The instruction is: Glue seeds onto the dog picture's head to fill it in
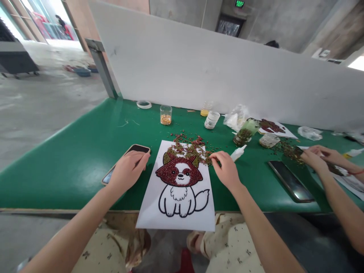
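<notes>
A white sheet [178, 225] with a black-outlined cartoon dog lies before me, overhanging the table's front edge. Dark red beans cover much of the dog's head [167, 172], and green ones fill the ears. Loose red and green beans [187, 146] are heaped over the sheet's top edge. My right hand [226, 168] is at the heap's right side, thumb and forefinger pinched; anything between them is too small to make out. My left hand [129, 168] lies curled over a phone [140, 148] left of the sheet; its fingertips are partly hidden.
Past my right hand lie a white glue bottle [238, 152] and a tipped jar of green beans [246, 132]. A cup of yellow kernels [165, 115] stands behind the sheet. Another phone [290, 182] is at right, near a co-worker's hands [321, 157]. A white partition [199, 64] borders the table.
</notes>
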### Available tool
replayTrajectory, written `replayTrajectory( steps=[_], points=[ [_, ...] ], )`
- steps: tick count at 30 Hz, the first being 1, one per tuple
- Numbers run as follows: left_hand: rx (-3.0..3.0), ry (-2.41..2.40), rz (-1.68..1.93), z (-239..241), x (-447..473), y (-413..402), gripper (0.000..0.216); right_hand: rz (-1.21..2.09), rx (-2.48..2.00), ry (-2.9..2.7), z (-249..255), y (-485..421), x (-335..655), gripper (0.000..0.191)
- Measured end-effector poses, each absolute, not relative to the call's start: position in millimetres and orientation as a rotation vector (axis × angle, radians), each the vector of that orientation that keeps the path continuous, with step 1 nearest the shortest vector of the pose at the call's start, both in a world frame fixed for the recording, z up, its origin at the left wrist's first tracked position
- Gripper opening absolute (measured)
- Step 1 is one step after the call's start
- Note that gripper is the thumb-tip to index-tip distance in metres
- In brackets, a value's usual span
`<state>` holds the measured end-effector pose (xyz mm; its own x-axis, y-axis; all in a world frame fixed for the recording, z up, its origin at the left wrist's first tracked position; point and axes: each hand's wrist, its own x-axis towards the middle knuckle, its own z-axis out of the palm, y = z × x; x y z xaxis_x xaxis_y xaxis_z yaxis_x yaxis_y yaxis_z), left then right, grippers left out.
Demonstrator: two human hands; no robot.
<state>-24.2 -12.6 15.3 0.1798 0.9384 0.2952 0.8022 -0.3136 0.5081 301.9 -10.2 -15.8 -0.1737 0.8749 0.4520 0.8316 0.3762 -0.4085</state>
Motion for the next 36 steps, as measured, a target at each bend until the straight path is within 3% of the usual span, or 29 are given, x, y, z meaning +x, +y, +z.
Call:
replayTrajectory(
  steps=[9, 27, 36],
  points=[
    [2.22, 1.704, 0.977, 18, -25, -9, 0.031, 0.272, -1.566, -1.828, -25, 0, 319, 0.01],
    [2.333, 1.657, 0.82, 2, -34, 3, 0.031, -0.029, -1.676, -1.898, -25, 4, 327, 0.019],
    [2.331, 1.711, 0.728, -1, -34, 4, 0.031, 0.046, -1.756, -1.878, -19, 2, 331, 0.017]
  ],
)
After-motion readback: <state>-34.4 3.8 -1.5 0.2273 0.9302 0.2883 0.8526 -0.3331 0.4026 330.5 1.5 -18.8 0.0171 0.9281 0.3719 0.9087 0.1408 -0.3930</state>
